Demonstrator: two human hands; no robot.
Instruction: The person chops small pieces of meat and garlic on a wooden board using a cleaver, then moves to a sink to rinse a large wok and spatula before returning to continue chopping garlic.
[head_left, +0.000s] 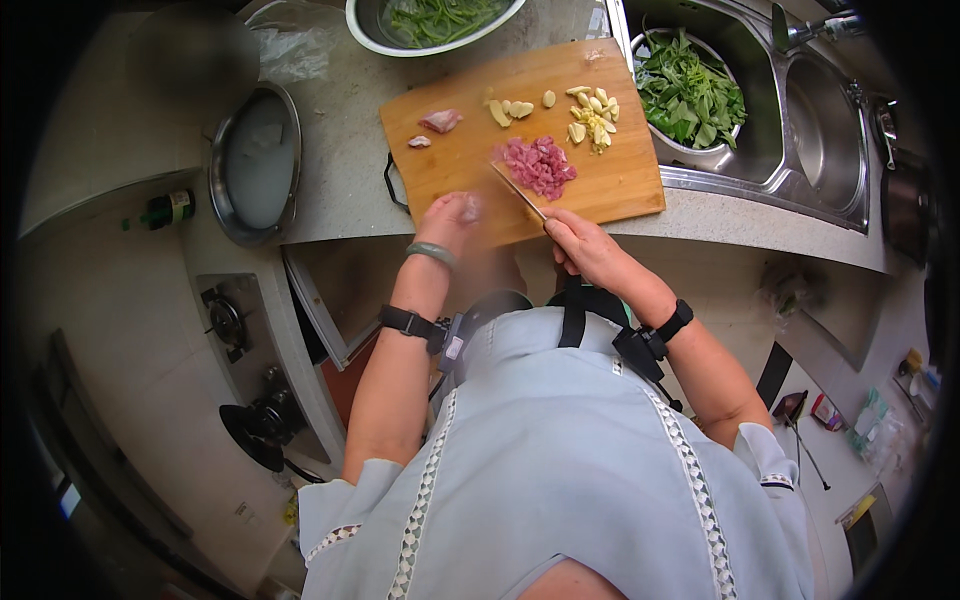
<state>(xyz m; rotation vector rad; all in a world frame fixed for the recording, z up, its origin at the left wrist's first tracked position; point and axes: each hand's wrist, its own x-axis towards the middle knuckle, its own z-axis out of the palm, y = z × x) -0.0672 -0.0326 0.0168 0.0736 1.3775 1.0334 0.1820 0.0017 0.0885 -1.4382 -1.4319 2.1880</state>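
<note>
My right hand (581, 240) grips the handle of a kitchen knife (517, 190), its blade reaching up and left over a wooden cutting board (450, 161). Beside the blade tip lies a pile of cut raw pink meat (538, 166). My left hand (448, 217) is at the board's lower left edge, fingers bent together, with something small and pale at the fingertips that is blurred. Farther up on the board are a larger raw meat piece (440, 121), a small one (419, 142), several garlic cloves (517, 109) and a group of whole and chopped garlic (595, 118).
A metal bowl of green vegetables (437, 52) stands beyond the board. Leafy greens fill a basin (721, 154) in the steel sink (757, 161) at right. Left of the board are a metal pan of cloudy liquid (259, 180) and a clear plastic bag (296, 45).
</note>
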